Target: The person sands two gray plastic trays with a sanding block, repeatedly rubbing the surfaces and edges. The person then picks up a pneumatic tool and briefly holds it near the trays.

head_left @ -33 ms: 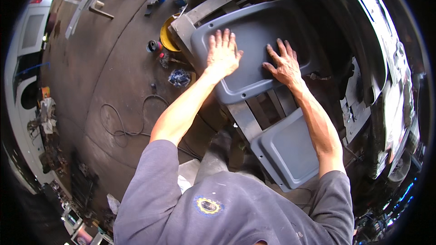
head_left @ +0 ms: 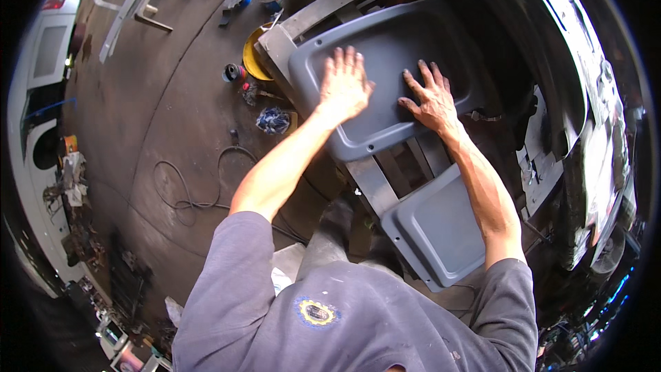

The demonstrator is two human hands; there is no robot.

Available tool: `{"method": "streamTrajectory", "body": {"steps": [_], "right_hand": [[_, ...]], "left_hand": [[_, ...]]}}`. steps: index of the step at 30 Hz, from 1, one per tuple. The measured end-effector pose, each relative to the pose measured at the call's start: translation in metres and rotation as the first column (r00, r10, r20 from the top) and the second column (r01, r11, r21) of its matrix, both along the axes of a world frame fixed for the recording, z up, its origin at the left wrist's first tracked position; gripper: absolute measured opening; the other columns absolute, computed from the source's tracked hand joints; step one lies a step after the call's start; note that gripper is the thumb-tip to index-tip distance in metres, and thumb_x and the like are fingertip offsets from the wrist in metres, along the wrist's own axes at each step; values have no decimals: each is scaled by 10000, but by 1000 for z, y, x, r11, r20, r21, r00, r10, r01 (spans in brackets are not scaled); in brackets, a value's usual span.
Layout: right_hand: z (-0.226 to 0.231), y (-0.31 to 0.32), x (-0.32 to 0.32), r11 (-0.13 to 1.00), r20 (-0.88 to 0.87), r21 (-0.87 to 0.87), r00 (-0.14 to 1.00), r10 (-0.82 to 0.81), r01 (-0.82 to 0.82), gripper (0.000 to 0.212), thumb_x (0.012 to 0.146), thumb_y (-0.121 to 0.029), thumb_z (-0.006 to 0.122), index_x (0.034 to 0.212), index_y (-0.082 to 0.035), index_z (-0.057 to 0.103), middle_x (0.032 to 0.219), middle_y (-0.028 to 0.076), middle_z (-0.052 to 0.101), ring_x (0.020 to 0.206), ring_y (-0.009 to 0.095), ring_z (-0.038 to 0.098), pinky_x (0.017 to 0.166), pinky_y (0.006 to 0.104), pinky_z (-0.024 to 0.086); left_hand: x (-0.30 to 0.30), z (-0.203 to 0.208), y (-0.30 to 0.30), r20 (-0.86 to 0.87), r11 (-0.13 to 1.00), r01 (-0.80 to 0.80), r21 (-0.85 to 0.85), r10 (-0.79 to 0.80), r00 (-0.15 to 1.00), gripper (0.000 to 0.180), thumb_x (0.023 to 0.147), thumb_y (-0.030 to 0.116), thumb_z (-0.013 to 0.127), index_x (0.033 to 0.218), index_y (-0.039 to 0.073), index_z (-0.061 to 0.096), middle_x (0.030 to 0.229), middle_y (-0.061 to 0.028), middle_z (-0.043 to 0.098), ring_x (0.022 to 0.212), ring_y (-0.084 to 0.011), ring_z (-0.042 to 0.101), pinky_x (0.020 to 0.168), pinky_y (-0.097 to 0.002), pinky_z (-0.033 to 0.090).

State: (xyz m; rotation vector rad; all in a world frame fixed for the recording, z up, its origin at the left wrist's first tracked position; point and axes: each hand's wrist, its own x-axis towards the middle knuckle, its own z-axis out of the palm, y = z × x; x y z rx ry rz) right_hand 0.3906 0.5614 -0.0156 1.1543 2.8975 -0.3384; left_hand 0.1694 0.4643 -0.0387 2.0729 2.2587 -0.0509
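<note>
A large grey moulded panel [head_left: 385, 34] with a raised rim and small holes lies on a metal frame [head_left: 372, 176]. Flat on its left part rests my left hand [head_left: 345, 86], fingers stretched out and slightly blurred. My right hand [head_left: 434, 100] touches the recessed middle of the same panel, fingers spread and fingertips darkened. Neither hand grips anything. A second, similar grey panel [head_left: 441, 227] sits nearer to me on the frame, partly covered by my right forearm. The far right of the large panel fades into shadow.
A yellow basin [head_left: 253, 55], an open can [head_left: 233, 71] and crumpled plastic [head_left: 273, 120] are on the floor left of the frame. A cable [head_left: 186, 202] loops across the floor. White plastic chairs [head_left: 131, 7] stand far left; a vehicle body part [head_left: 561, 48] borders the right.
My left hand has slid slightly to the right and nearer to me on the panel. My right hand stays in nearly the same place.
</note>
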Motion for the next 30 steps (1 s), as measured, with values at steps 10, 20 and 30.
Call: {"method": "streamTrajectory", "body": {"steps": [10, 20, 30], "right_hand": [[-3, 18, 14, 998, -95, 7, 994, 62, -62, 466, 893, -350, 659, 1344, -238, 616, 1527, 107, 419, 1426, 355, 348, 1142, 492, 333], [-4, 21, 18, 996, -100, -7, 991, 83, -84, 483, 873, -330, 660, 1344, -236, 612, 1537, 104, 413, 1434, 358, 337, 1143, 508, 326], [-1, 20, 22, 996, -70, -33, 994, 82, -85, 508, 864, -329, 669, 1358, -229, 608, 1545, 92, 409, 1442, 348, 330, 1156, 495, 314]], "left_hand": [[41, -17, 9, 119, 971, -133, 200, 111, 987, 625, 993, 342, 472, 1469, -52, 375, 1534, -254, 352, 1435, -422, 304, 1184, -524, 224], [67, -7, -2, 41, 975, -194, 106, 191, 981, 616, 986, 326, 493, 1438, -79, 392, 1487, -259, 384, 1398, -418, 330, 1161, -534, 263], [74, -13, -25, 182, 971, -161, 175, 129, 975, 666, 949, 349, 566, 1441, -64, 391, 1493, -253, 368, 1393, -419, 335, 1157, -532, 268]]}}
